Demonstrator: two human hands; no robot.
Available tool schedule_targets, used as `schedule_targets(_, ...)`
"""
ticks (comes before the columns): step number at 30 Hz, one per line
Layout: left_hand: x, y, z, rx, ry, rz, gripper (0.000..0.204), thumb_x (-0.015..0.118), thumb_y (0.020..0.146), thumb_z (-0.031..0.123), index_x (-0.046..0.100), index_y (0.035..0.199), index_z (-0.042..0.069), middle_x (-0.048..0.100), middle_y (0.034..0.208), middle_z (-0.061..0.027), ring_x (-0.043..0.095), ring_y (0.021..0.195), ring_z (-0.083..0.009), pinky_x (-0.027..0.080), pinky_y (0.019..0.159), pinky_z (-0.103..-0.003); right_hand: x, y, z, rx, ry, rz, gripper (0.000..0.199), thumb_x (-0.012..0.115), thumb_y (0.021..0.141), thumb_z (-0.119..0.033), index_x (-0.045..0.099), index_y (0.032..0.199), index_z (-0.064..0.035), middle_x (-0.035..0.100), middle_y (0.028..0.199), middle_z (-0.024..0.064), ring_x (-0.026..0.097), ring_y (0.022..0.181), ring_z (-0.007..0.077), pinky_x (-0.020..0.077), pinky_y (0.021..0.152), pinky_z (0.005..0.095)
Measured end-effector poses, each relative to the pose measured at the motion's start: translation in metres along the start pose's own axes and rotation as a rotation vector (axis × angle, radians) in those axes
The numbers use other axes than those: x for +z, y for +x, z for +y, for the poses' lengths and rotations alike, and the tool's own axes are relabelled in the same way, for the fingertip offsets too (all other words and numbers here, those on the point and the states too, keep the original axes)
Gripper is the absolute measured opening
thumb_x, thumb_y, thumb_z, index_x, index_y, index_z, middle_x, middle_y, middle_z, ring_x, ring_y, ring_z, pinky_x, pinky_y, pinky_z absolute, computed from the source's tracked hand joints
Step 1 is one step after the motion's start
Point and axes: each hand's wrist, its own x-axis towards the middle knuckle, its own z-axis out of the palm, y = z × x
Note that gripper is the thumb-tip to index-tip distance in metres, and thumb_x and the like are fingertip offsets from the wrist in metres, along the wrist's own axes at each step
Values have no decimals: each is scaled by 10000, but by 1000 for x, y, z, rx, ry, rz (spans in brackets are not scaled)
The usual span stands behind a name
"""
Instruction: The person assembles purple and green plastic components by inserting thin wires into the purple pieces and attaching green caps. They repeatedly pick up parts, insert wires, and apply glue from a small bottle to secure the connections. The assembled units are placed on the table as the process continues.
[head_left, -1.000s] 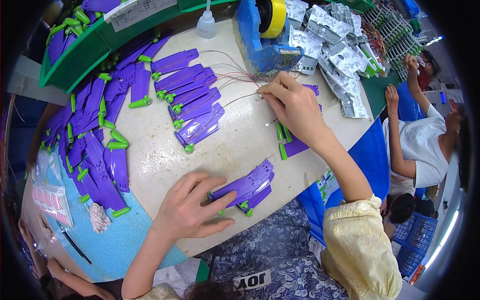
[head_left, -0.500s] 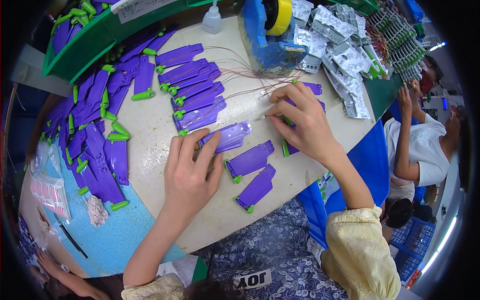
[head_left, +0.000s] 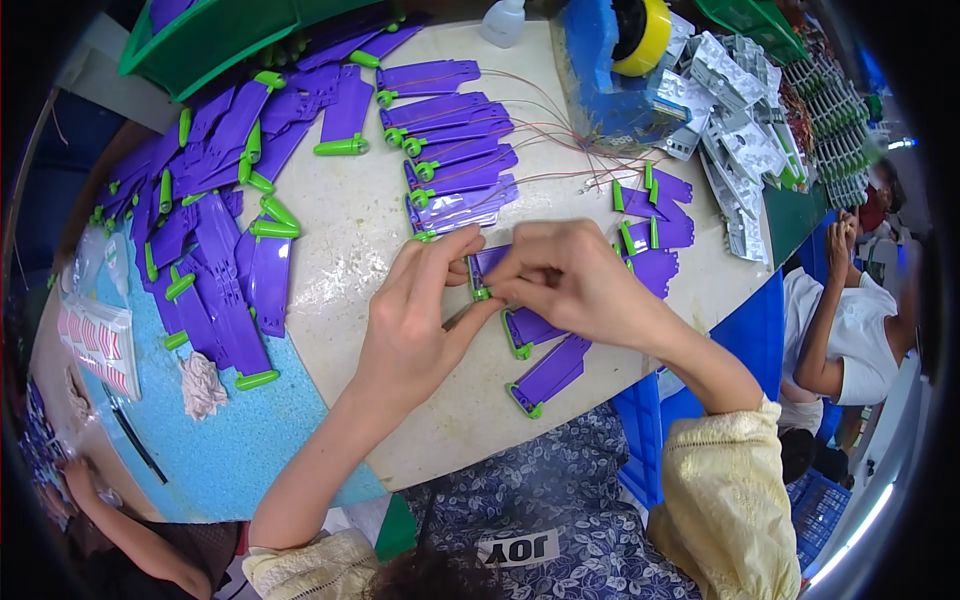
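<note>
A purple wing-shaped plastic part (head_left: 486,262) with a green end piece lies on the table under both hands. My left hand (head_left: 425,305) grips its green end between fingers and thumb. My right hand (head_left: 575,285) is closed in a pinch at the same end, its fingertips meeting the left thumb; whatever lies inside that pinch is hidden. Two similar parts lie nearer to me, one a purple part (head_left: 552,376) and the other partly under my right hand. Beyond my hands, several purple parts (head_left: 460,205) with thin red wires are lined up in a column.
A heap of purple parts (head_left: 225,275) covers the left side. A blue tape dispenser (head_left: 610,90) with yellow tape stands at the back, near a white squeeze bottle (head_left: 503,24). Grey plastic housings (head_left: 735,150) are piled at the right, and a blue bin (head_left: 745,330) sits below the table edge.
My right hand has moved left and toward me, from beyond the part to its green end. My left fingers have closed in there too. The whole view has shifted.
</note>
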Motion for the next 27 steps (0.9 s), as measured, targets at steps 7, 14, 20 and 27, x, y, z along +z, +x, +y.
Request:
schedule_targets(7,2,0,0,-27,29,28,564,841,682,-24,602,1193,-18,641,975,-152,675,851,-267,567,713,-356,0,-2,-7,69,-37,103,140,697,808,-7,748,930,38,609,745,155,584,590,246,429,532,360)
schedule_targets(14,2,1,1,-19,44,37,535,849,666,-13,617,1148,-6,630,947,-141,651,813,-265,547,687,-358,10,-1,4,-37,4,51,126,737,836,-11,768,958,2,543,704,44,501,620,110,352,540,289)
schedule_targets(20,1,0,3,-48,138,26,495,882,647,40,659,1087,7,620,939,-105,621,791,-231,529,663,-337,-7,7,4,75,62,142,94,709,812,-50,723,863,27,592,699,131,530,556,192,403,527,354)
schedule_targets(27,-7,11,-1,286,441,-16,307,869,646,173,623,768,38,618,910,-55,590,838,-220,517,639,-339,-2,6,4,346,-119,350,102,735,803,-92,715,810,7,591,598,109,521,517,174,391,516,364)
